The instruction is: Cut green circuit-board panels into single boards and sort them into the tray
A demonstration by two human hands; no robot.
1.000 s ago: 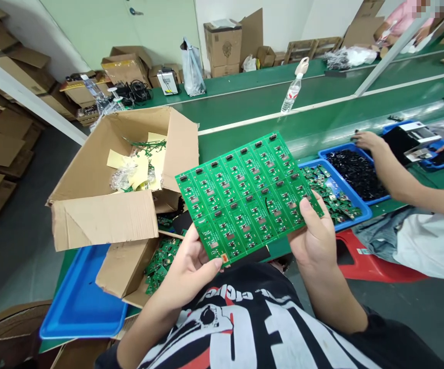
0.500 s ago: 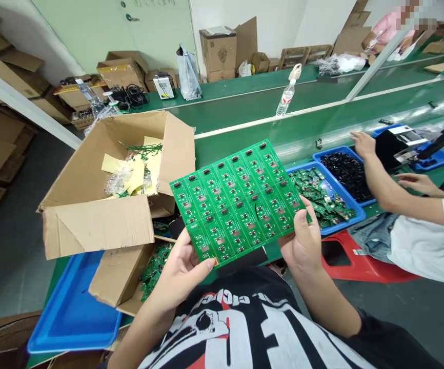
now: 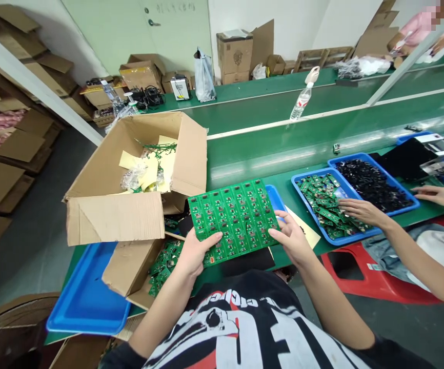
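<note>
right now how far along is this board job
Looks done: loose small boards lie heaped in the blue tray and in the carton, so some separating seems finished. In hand: one green panel, its sections apparently joined, with the left hand and right hand at its edges. Left: that panel's sections, it seems; how many other panels wait isn't visible.

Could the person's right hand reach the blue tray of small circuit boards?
Probably yes: the right hand, on the green circuit board panel, sits close to the blue tray with nothing between, though a co-worker's hand is in the tray.
</note>
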